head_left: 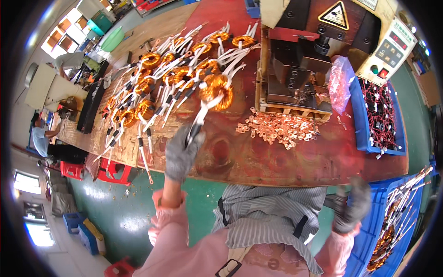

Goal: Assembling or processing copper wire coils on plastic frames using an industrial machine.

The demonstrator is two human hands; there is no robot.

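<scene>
My left hand (182, 157), in a grey glove, is closed around the black-and-white sleeved leads of a copper toroid coil (217, 94). That coil is held over the table, at the right end of a pile of similar toroid coils (182, 76) with white leads. Below the table's front edge is my right hand (353, 205), also gloved. It is blurred by motion, so its fingers and anything in them cannot be made out. Beside it stands a blue crate (369, 221) holding more coils with white leads.
A press machine (295, 69) stands on the red wooden table (221, 157), with copper terminal lugs (281, 129) heaped before it. Right of it are a plastic bag (340, 85), a blue bin (364, 134) of dark red wired parts and a control box (390, 51). Another person (41, 136) sits far left.
</scene>
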